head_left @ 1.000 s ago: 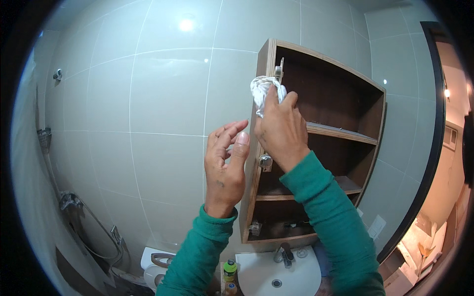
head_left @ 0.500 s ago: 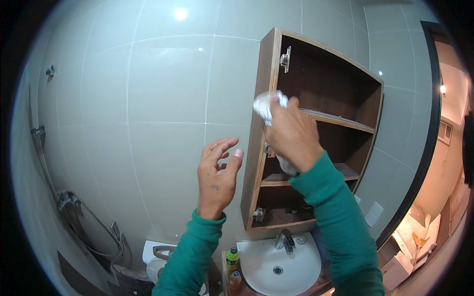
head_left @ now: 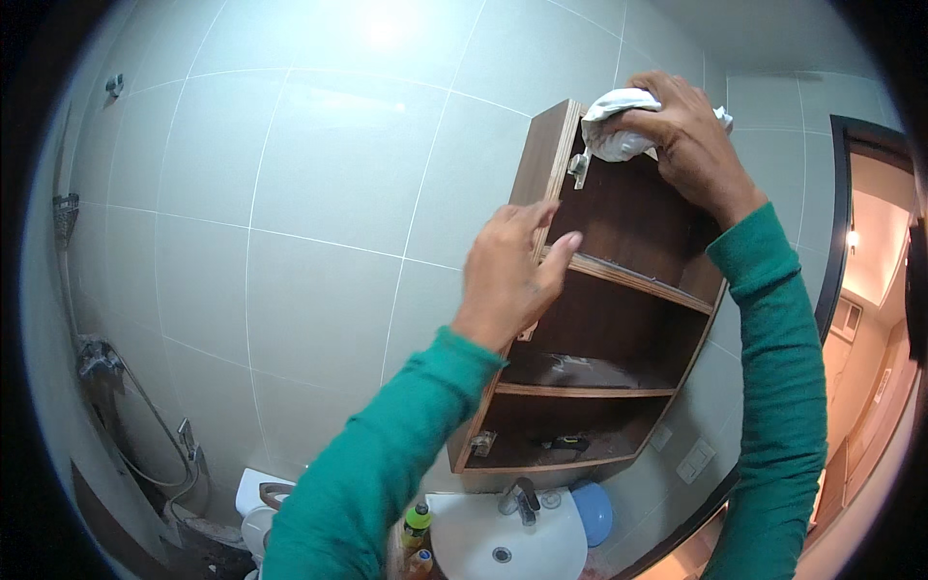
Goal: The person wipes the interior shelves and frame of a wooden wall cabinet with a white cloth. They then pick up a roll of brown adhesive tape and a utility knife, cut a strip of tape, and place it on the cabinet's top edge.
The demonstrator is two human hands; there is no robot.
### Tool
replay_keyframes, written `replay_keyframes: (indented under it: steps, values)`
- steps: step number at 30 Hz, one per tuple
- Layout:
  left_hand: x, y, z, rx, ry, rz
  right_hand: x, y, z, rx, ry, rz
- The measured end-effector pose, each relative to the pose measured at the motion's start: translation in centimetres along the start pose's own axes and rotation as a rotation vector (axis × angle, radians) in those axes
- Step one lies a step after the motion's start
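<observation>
A white cloth point(head_left: 619, 145) is bunched in my right hand point(head_left: 698, 145), which grips it at the top front edge of a wall cabinet. The brown wooden cabinet point(head_left: 633, 309) has no doors over its three compartments, and metal hinges point(head_left: 578, 168) sit along its left side. My left hand point(head_left: 507, 275) is beside the cabinet's left front edge, its fingers apart and nothing in it. Whether those fingertips touch the wood I cannot tell. Inside the bottom compartment lies a small dark object point(head_left: 565, 444) with a yellowish part.
Below the cabinet is a white sink point(head_left: 474, 546) with a dark faucet point(head_left: 522, 498). Green-capped point(head_left: 416, 522) and orange point(head_left: 420, 561) bottles stand left of it, a blue round basin point(head_left: 593, 512) right. A toilet point(head_left: 253, 512) and shower hose point(head_left: 155, 411) are at left, a dark-framed doorway point(head_left: 833, 222) at right.
My right hand has moved up and right with the cloth, from the cabinet's left edge to its top. The left hand has risen rightward toward the cabinet. The view has shifted too.
</observation>
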State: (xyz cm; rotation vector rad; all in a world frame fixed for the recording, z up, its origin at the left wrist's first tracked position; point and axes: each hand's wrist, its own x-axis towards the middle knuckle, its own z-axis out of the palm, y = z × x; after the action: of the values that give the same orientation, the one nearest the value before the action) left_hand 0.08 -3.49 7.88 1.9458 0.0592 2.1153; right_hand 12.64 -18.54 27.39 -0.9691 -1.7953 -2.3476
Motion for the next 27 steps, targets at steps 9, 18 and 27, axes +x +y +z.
replay_keyframes:
  steps: [9, 18, 27]
  values:
    - [2.6, 0.1, 9.2, 0.163, 0.294, 0.128, 1.9, 0.8, 0.2, -0.015, -0.058, -0.037]
    - [1.6, 0.9, 8.0, 0.313, -0.025, 0.100, 4.0, -2.8, 4.5, -0.039, -0.054, -0.269]
    - [4.3, -1.4, 7.3, 0.313, 0.189, 0.089, 6.1, -0.5, 2.4, 0.418, -0.442, 0.183]
